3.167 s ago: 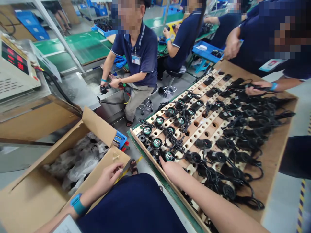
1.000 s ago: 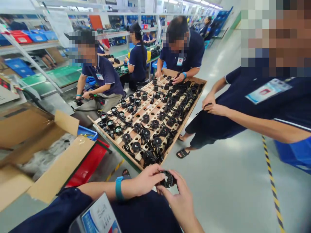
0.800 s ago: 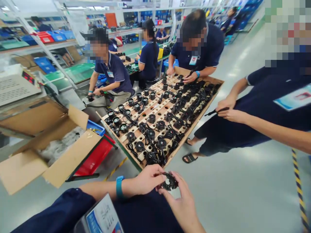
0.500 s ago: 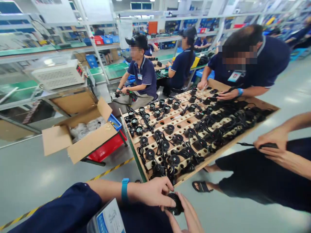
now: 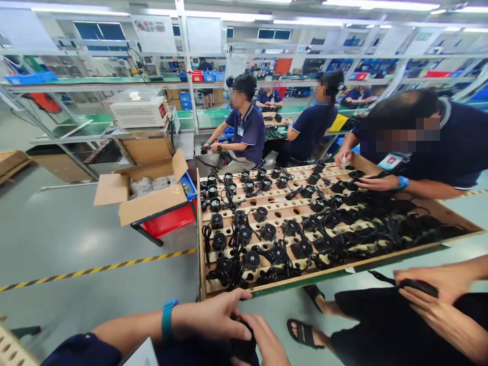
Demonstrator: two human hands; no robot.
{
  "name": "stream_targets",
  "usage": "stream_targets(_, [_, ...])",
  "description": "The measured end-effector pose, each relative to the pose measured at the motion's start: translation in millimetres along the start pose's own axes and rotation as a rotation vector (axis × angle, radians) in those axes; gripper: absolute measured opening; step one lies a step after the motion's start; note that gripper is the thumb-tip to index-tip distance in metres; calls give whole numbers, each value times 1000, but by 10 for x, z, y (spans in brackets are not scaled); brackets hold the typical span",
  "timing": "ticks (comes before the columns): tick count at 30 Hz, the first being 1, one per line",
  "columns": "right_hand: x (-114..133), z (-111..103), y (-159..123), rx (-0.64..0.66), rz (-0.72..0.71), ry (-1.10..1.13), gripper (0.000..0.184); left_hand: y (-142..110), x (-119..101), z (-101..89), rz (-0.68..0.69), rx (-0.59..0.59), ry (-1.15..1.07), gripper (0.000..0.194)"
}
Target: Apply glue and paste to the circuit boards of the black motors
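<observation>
Low in the picture, my left hand [image 5: 213, 321] and my right hand [image 5: 265, 345] are closed together on a small round black part [image 5: 244, 348], mostly hidden by the fingers. A blue band sits on my left wrist [image 5: 168, 319]. Just beyond my hands stands a wooden board [image 5: 430, 208] with rows of holes, covered with several round black parts [image 5: 251, 259] and their cables.
A co-worker's hands [image 5: 438, 290] at the right hold a black cable. Another person [image 5: 415, 147] leans over the board's far side. An open cardboard box [image 5: 148, 190] rests on a red crate at the left. Yellow-black floor tape [image 5: 95, 269] runs across the grey floor.
The view swung left and tilted up. My hands sank toward the bottom edge, still closed on the round black part, which is more covered than before.
</observation>
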State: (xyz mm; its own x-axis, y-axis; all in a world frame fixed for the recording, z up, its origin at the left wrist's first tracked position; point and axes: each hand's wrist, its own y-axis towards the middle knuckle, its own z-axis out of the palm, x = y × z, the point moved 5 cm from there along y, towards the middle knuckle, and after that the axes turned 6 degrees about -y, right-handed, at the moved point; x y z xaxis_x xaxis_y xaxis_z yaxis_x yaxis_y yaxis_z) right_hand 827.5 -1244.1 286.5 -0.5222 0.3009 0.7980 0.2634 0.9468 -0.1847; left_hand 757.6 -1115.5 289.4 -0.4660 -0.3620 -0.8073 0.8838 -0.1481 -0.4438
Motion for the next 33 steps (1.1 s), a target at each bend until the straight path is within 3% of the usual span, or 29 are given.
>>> stream_targets(3, [210,-128,161,39,-42,30,72,-69,-88,-16,89,-69,-13,84])
stream_targets(6, [299,-246,285,31,-85,11,66,-133,-132,-170,74,-118,-34,83])
stream_targets(11, [242,-738,458,-199,-25,-121,59,-119,-310,-468,164,-250,-104,67])
stream_targets(14, [315,-1022,674,-284,-22,-156,55,-6,-524,-482,190,-300,-258,74])
stream_targets(18, [470,-1127,1077,-174,-164,-86,56,259,-819,-423,228,-336,-390,63])
stream_targets(23, [376,-1258,1445,-38,-265,-53,65,616,-1030,-511,279,-444,-494,42])
stream_targets(25, [225,-1450,1609,12,-303,-43,65,733,-1075,-573,246,-454,-609,45])
stream_targets(27, [-89,-1777,1885,-2,-241,-37,54,799,-1121,-659,203,-473,-721,48])
stream_targets(29, [-581,-2221,2287,-128,-62,-86,36,788,-1186,-798,187,-557,-748,41])
stream_targets(31, [-1147,-2663,2748,-258,151,-235,40,710,-1275,-979,214,-688,-715,36])
stream_targets(33, [-1659,-2984,3188,-300,336,-423,42,601,-1386,-1164,257,-806,-639,35])
